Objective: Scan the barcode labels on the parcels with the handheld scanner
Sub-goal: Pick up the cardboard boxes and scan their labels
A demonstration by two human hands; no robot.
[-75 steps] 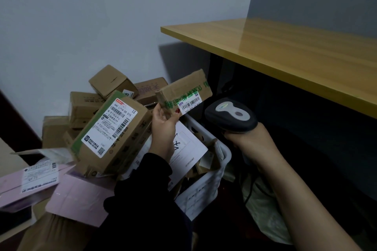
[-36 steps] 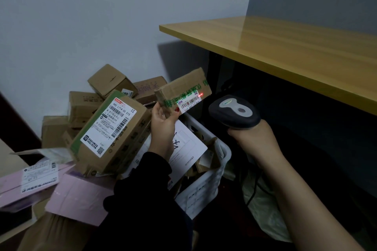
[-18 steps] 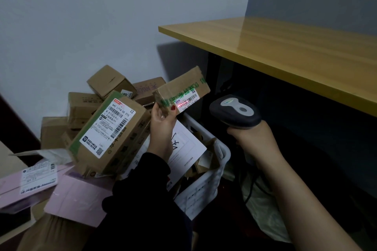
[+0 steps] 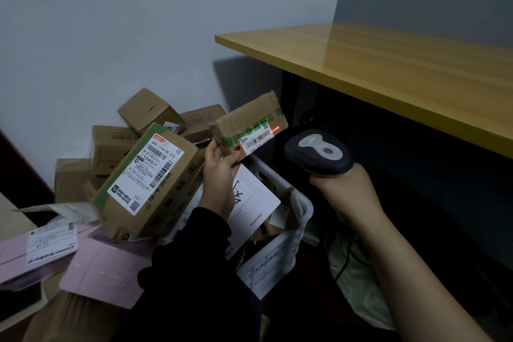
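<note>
Far left: pink flat mailer parcels [image 4: 91, 266] w/ white labels, lying low. Next, big brown cardboard box [image 4: 151, 183] w/ long white shipping label, tilted, leaning on a heap of plain brown cartons [image 4: 111, 147] by the wall. Left hand [image 4: 219, 172], black sleeve, grips small brown cardboard parcel w/ green tape [image 4: 249, 126] by its left end, held up over white plastic slotted basket [image 4: 280, 253]. Its white barcode label [image 4: 256, 140] faces cam; red scan line [image 4: 275, 128] sits at label's upper right corner. Right hand [image 4: 344, 191] closed round handle of dark grey handheld scanner [image 4: 319, 155], just right of parcel, not touching. Above right: yellow wooden tabletop [image 4: 388, 69].
</note>
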